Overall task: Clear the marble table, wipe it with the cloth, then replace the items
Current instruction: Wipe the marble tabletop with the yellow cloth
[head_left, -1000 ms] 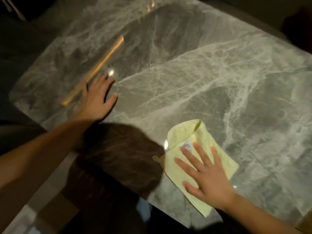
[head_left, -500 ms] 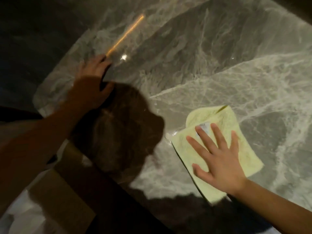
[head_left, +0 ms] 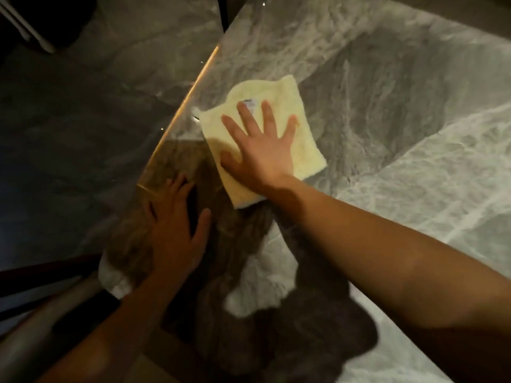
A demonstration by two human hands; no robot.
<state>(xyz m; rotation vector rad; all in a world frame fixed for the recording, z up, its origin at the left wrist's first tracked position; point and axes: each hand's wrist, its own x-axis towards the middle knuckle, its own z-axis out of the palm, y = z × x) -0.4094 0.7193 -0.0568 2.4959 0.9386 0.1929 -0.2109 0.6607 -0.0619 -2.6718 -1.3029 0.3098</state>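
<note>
Fingers spread wide, the right hand [head_left: 261, 150] lies palm-down on the folded yellow cloth [head_left: 279, 125], pinning it flat near the marble table's [head_left: 414, 111] left edge, forearm outstretched; the left hand [head_left: 177, 230] rests flat and open on the shadowed corner

Single head cam, looked forward and steeply down, close over the marble table [head_left: 387, 78] at its left edge; both forearms entered from the bottom. No second view to overlap.
</note>
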